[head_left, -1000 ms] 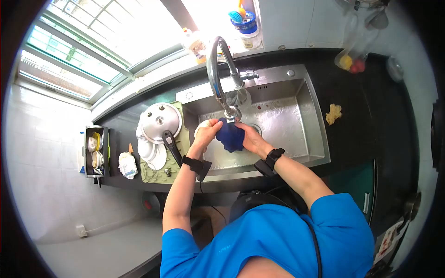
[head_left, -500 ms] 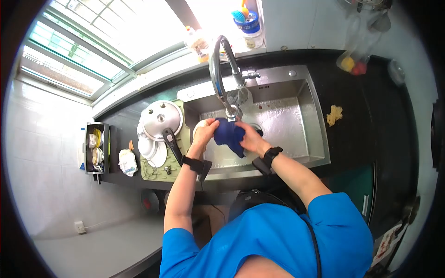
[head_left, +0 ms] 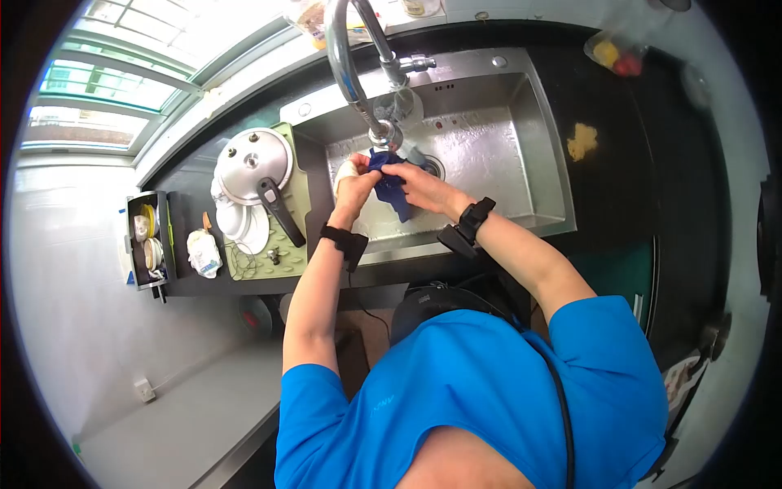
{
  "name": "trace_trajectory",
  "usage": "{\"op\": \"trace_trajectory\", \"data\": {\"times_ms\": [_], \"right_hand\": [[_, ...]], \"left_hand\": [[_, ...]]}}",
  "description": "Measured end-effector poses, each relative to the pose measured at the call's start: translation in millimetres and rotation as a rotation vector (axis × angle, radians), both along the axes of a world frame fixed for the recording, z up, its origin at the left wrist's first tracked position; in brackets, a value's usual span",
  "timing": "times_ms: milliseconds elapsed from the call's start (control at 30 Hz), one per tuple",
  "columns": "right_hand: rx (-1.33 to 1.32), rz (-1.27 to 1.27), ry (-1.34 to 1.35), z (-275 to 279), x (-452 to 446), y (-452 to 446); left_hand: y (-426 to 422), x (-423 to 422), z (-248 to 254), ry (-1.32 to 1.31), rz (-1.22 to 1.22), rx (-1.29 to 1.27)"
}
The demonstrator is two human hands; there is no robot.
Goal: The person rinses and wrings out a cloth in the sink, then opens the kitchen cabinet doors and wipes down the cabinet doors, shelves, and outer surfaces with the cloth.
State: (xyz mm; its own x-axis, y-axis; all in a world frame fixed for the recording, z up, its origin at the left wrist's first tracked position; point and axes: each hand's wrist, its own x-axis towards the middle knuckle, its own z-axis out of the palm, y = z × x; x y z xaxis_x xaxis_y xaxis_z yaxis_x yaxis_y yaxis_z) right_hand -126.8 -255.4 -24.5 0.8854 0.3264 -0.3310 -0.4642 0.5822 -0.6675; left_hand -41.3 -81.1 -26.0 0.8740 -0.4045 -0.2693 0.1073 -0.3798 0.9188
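Observation:
A dark blue cloth point(head_left: 393, 194) hangs bunched between my hands, over the left part of the steel sink point(head_left: 521, 155) and just below the faucet head point(head_left: 386, 135). My left hand point(head_left: 353, 186) pinches its upper left side, with something pale against the palm that I cannot make out. The fingers of my right hand point(head_left: 425, 189) close on the cloth's upper right side, near the drain point(head_left: 434, 167). Both hands almost touch at the top of the cloth, whose lower end dangles free.
Left of the sink, a green mat point(head_left: 298, 208) bears a pressure cooker lid point(head_left: 254, 166) and white dishes point(head_left: 244, 225). Farther left are a white packet point(head_left: 204, 253) and a dish rack point(head_left: 150, 241). A yellowish sponge point(head_left: 582, 142) and a bag with fruit point(head_left: 617, 55) lie to the right.
The view has tilted down, so the sink and hands appear higher. My hands have come closer together on the cloth, which is now more tightly bunched.

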Motion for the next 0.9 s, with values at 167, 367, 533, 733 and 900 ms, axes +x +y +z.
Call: {"op": "trace_trajectory", "data": {"times_ms": [167, 367, 533, 733, 900], "right_hand": [[-0.178, -0.203, 0.373, -61.9, -5.5, -12.7], [0.271, -0.189, 0.594, -46.0, 14.1, 11.0], [0.668, -0.306, 0.588, -75.5, 32.5, 9.1], [0.445, -0.215, 0.385, -230.3, 59.8, 7.0], [0.461, -0.208, 0.485, -135.5, 39.3, 10.0]], "left_hand": [[-1.0, -6.0, 16.6, 0.065, 0.170, -0.249], [-11.7, -16.0, 24.9, -0.032, 0.052, -0.016], [3.7, -47.0, 56.2, -0.213, -0.219, 0.022], [34.2, -76.6, 121.7, -0.235, -0.378, 0.034], [48.4, -30.3, 114.3, -0.080, -0.188, -0.061]]}}
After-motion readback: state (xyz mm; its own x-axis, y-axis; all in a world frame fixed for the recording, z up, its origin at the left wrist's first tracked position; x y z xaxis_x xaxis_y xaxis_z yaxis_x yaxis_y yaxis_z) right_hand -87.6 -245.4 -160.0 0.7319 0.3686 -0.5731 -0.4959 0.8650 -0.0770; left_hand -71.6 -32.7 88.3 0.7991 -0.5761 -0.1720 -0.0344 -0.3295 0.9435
